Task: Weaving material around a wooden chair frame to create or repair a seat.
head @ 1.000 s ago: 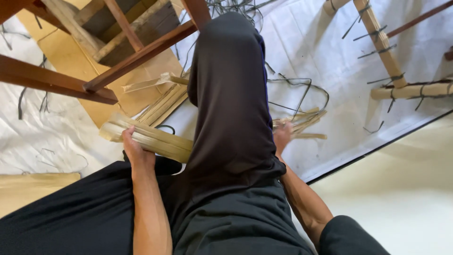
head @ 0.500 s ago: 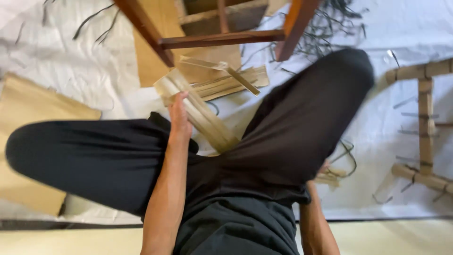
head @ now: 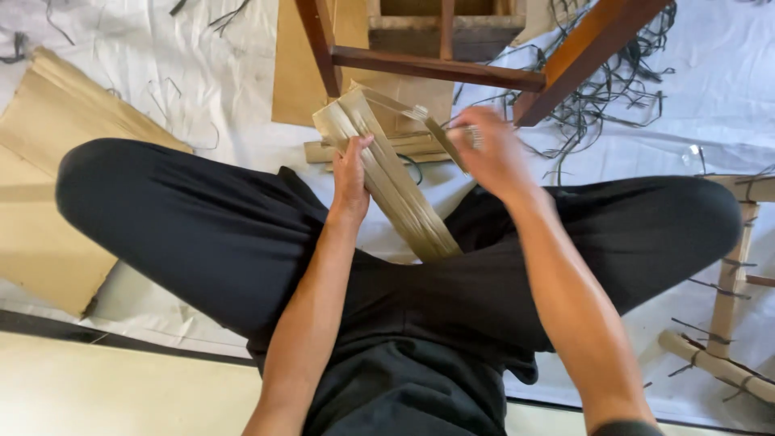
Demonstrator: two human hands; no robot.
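Bright, even daylight — soft shadows only; right hand [head: 491, 153] motion-blurred (fingers smeared), edges slightly stretched by the lens.

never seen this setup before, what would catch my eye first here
First the bundle of flat tan strips in the middle, slanting down toward the lap, with the left hand gripping its side. Just right of it, the right hand pinches a single strip at the bundle's top. Above both stands a dark wooden chair frame on a white sheet, with a tangle of dark strands beside it on the right.
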